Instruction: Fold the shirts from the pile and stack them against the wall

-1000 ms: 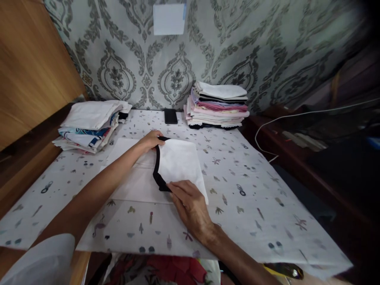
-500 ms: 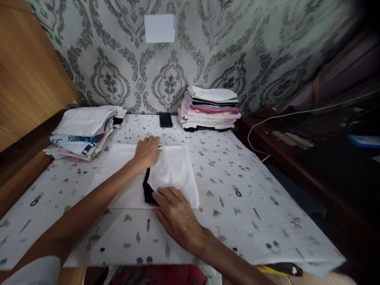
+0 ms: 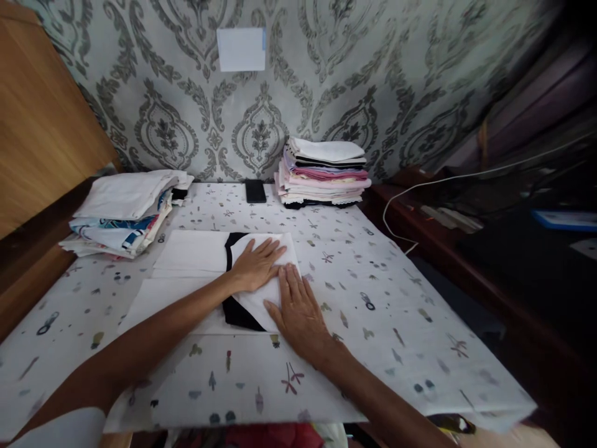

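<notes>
A white garment (image 3: 186, 254) with a black part (image 3: 242, 316) lies partly folded on the patterned white cloth (image 3: 354, 361). My left hand (image 3: 259, 264) rests on the folded white section, palm down with its fingers spread. Beside it, my right hand (image 3: 301, 311) lies flat along the right edge of the fold, its fingers stretched out and the thumb apart. The two hands are close together, and neither grips anything. The black part shows to the left of the folded section, above and below my left forearm.
A stack of folded clothes (image 3: 125, 199) stands at the back left, and another (image 3: 324, 174) at the back right. Between them lies a black phone-like object (image 3: 255, 191). A pale cable (image 3: 401, 233) runs over the dark furniture at right.
Both hands have moved onto the folded section, my left to the right and nearer, my right forward. More black shows at the top and bottom of the fold. The view has shifted slightly.
</notes>
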Available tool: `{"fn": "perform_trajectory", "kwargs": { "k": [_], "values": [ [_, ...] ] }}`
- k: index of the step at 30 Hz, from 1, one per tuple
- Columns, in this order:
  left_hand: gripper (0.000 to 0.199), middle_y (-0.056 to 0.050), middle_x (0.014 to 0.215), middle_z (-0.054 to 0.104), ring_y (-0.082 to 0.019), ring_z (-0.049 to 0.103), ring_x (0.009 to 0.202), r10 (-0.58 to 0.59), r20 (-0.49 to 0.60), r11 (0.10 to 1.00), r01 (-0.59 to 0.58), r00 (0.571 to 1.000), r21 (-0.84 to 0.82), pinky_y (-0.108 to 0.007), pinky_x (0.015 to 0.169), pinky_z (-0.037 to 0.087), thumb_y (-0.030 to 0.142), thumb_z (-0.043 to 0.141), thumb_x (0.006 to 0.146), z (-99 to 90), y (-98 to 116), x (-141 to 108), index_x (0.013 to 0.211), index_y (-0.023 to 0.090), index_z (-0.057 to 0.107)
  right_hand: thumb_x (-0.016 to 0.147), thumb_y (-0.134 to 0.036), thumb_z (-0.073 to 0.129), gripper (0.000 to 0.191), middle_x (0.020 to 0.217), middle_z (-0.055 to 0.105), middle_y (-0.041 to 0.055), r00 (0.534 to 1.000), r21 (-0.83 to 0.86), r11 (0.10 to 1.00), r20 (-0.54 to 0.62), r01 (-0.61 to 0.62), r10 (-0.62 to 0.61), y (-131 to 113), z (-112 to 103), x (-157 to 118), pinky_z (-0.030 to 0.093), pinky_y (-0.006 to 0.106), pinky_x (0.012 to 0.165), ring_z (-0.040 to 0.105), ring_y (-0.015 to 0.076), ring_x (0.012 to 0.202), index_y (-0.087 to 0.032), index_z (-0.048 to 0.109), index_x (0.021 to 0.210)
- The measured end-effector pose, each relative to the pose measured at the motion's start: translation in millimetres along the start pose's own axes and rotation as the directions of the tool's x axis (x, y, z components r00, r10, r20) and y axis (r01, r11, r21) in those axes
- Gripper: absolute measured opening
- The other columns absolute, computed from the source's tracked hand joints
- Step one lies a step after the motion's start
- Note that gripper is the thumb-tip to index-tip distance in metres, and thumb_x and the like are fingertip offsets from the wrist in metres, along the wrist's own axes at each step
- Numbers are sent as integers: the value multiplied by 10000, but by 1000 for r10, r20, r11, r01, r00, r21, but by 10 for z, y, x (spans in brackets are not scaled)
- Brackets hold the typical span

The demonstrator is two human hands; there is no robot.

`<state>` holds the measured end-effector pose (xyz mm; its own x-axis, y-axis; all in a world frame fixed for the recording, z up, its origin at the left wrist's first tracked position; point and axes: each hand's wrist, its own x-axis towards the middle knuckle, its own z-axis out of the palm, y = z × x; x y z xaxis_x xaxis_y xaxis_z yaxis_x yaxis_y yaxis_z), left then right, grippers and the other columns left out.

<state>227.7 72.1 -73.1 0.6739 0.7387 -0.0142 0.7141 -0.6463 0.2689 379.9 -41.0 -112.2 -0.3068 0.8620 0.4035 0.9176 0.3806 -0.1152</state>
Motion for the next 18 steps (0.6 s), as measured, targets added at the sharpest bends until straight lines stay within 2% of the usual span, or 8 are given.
{"fn": "perform_trajectory", "kwargs": {
  "k": [3, 7, 9, 11, 13, 15, 17, 18],
  "values": [
    [639, -65, 1662, 199, -276, 105, 1544, -28, -1, 1000, 28, 1000, 3, -584, 1216, 56, 593, 217, 1014, -41, -45, -32, 1573, 286, 259, 1016, -458, 352, 726, 1573, 353, 241, 1000, 27, 1000, -19, -3, 3, 11, -13, -22, 317, 512, 1180, 290, 319, 1489, -43, 177, 1585],
    [667, -89, 1657, 207, -277, 137, 1539, -134, -29, 989, 135, 991, 54, -570, 1219, 84, 607, 242, 1006, -127, -250, -185, 1563, 244, 298, 1006, -476, 363, 689, 1591, 324, 228, 999, 127, 991, 3, -50, 51, 67, -95, -28, 339, 520, 1169, 277, 324, 1493, -69, 281, 1556],
    [663, -105, 1654, 210, -269, 146, 1538, -166, -50, 983, 169, 985, 70, -553, 1221, 114, 586, 241, 1014, -173, -368, -288, 1561, 214, 301, 984, -495, 399, 682, 1579, 341, 232, 989, 209, 967, 37, -145, 140, 126, -180, 15, 353, 543, 1155, 304, 346, 1476, -76, 355, 1521],
    [658, -126, 1651, 210, -272, 156, 1536, -189, -65, 978, 193, 980, 75, -552, 1218, 136, 564, 240, 1021, -214, -437, -386, 1556, 186, 306, 946, -496, 463, 693, 1513, 433, 241, 953, 314, 900, 108, -303, 283, 200, -298, 118, 395, 548, 1120, 408, 363, 1409, -74, 399, 1491],
    [649, -154, 1644, 224, -279, 166, 1533, -213, -103, 971, 222, 972, 85, -551, 1222, 122, 536, 248, 1026, -246, -424, -467, 1544, 152, 318, 887, -480, 555, 746, 1389, 557, 228, 867, 423, 756, 240, -499, 437, 271, -423, 267, 473, 512, 1048, 557, 349, 1263, -74, 393, 1492],
    [643, -180, 1635, 240, -281, 172, 1531, -227, -153, 966, 242, 962, 89, -525, 1232, 109, 509, 254, 1029, -260, -333, -527, 1534, 117, 321, 832, -455, 638, 799, 1270, 643, 194, 746, 510, 547, 406, -664, 527, 317, -523, 421, 544, 462, 940, 654, 313, 1097, -87, 384, 1493],
    [663, -199, 1634, 233, -281, 170, 1531, -252, -170, 963, 265, 953, 59, -488, 1235, 137, 510, 253, 1026, -252, -204, -564, 1538, 91, 293, 797, -420, 690, 760, 1215, 680, 177, 651, 577, 322, 563, -751, 509, 326, -577, 541, 581, 429, 839, 689, 295, 1005, -101, 442, 1442],
    [685, -206, 1637, 214, -285, 162, 1532, -277, -157, 958, 285, 948, 33, -475, 1232, 158, 526, 250, 1022, -238, -141, -575, 1545, 83, 268, 786, -392, 706, 701, 1203, 691, 177, 631, 608, 224, 616, -761, 471, 317, -589, 581, 589, 412, 803, 696, 291, 989, -104, 492, 1388]
  ]
}}
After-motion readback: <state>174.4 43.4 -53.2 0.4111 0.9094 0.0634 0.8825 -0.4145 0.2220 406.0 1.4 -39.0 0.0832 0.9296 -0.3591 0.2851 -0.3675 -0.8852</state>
